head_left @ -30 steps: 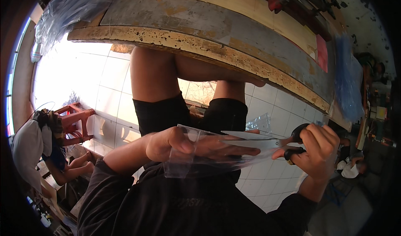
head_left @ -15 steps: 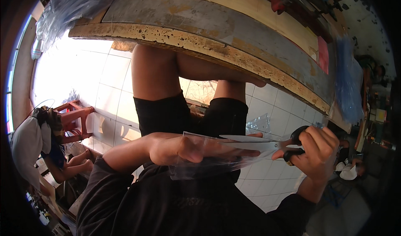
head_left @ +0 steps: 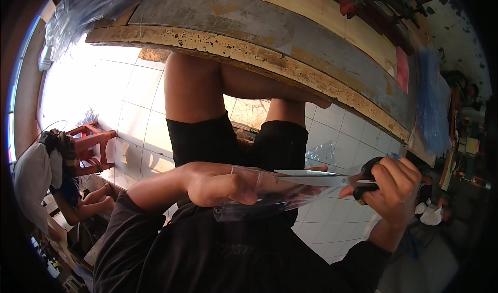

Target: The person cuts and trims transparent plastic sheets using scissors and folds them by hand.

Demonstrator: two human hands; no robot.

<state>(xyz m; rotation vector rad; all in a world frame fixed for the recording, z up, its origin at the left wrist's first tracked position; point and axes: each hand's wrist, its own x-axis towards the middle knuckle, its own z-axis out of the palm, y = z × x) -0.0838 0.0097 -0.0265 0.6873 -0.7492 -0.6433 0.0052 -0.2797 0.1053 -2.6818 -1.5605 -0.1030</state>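
Centre-low of frame: left hand (head_left: pixel 220 183) clamps a clear plastic sheet (head_left: pixel 270 197), long axis running L–R. Right hand (head_left: pixel 391 186), lower right, is closed round black-handled scissors (head_left: pixel 332 178); blades nearly shut, pointing left along the sheet's top edge toward the left hand.

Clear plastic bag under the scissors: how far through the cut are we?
Done: the left hand grips the clear plastic bag and holds it flat over the lap. In hand: the right hand holds the black-handled scissors, blades lying across the bag's top edge. Left: the bag appears to be in one piece, so the cut looks unfinished; I cannot tell how far the blades have gone.
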